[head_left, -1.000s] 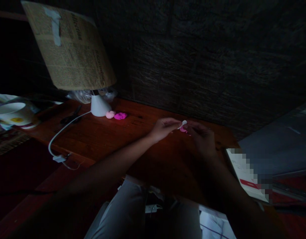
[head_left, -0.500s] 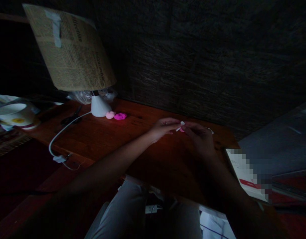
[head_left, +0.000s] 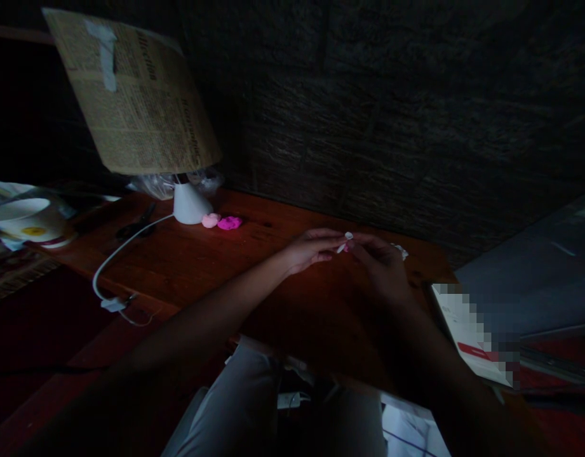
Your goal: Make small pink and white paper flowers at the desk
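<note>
Over the wooden table [head_left: 311,317], the fingertips of my left hand [head_left: 306,251] and my right hand [head_left: 382,263] meet. Pinched between them is a small white and pink piece [head_left: 348,237] that looks like modelling clay; fingers hide much of it. Both hands are closed on this piece. Just beyond my right hand shows a small crumpled white thing [head_left: 401,252], partly hidden. To the left, a pale pink clay-like lump [head_left: 211,220] touches a bright magenta lump [head_left: 230,223] beside the lamp base.
A lamp [head_left: 144,101] with a newsprint shade stands at the back left, its white cable [head_left: 104,260] looping over the front edge. Dark scissors [head_left: 136,225] lie nearby. A paper cup [head_left: 28,219] is far left, a white box [head_left: 468,336] right. Behind rises a dark wall [head_left: 368,114].
Both hands stay in nearly the same place. Their fingers have shifted slightly around the small piece, and more of the crumpled white thing shows past my right hand.
</note>
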A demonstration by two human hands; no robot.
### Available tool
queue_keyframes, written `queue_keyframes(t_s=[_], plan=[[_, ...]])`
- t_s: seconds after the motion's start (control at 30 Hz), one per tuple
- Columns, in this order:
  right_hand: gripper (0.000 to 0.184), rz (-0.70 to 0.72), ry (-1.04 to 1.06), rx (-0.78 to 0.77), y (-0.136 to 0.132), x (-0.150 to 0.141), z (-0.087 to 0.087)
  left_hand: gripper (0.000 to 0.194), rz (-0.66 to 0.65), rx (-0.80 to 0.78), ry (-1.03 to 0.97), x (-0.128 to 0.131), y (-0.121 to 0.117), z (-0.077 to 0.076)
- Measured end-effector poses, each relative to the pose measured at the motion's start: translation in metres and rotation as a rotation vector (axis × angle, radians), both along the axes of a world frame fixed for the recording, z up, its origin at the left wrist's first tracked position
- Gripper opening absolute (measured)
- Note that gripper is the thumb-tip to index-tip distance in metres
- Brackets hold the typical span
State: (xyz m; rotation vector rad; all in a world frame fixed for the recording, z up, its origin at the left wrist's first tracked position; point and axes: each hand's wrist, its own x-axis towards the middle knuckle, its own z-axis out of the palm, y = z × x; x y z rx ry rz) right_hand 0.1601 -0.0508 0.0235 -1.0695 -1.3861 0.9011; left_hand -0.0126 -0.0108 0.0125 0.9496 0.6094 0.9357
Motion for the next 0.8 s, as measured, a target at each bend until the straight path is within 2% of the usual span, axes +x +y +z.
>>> queue_keyframes(t_s=[0.17, 0.57, 0.8], plan=[[0.029, -0.003, 0.0, -0.005, -0.0016, -0.0011, 0.0016, 0.039, -0.002, 0.034, 0.007, -0.0003, -0.0008, 0.0019], [0.023, 0.002, 0.038, -0.019, -0.0009, -0.0006, 0.0014, 0.042, -0.054, -0.021, -0.015, -0.0001, 0.0006, 0.0013], [0.024, 0.017, 0.04, -0.041, -0.0024, -0.0013, 0.0035, 0.033, -0.043, -0.051, -0.049, 0.0002, -0.0005, 0.0031]])
